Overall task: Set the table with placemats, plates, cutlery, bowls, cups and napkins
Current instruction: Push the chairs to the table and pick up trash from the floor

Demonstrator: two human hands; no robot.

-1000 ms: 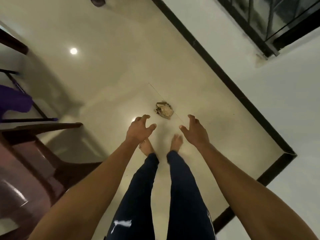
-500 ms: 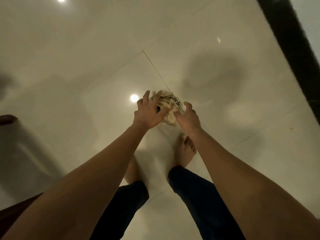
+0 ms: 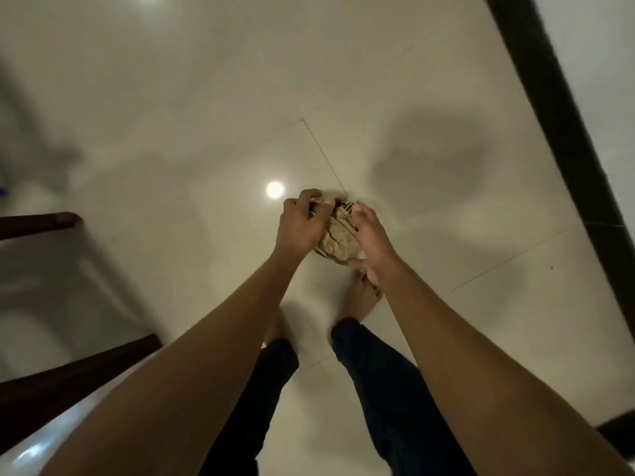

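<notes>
Crumpled beige napkin (image 3: 338,235) gripped between both hands above pale tiled floor (image 3: 206,97), left hand (image 3: 300,223) fingers curled over its top, right hand (image 3: 369,240) clasped round its side, long axis run toward wall, dark chair frame (image 3: 51,383) at left.

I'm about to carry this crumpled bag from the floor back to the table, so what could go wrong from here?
The bag is crumpled and held only at its sides by the left hand and right hand, so it may slip or spill whatever is inside. The dark chair stands close on the left and could catch a leg. The glossy floor may be slippery under bare feet.
</notes>
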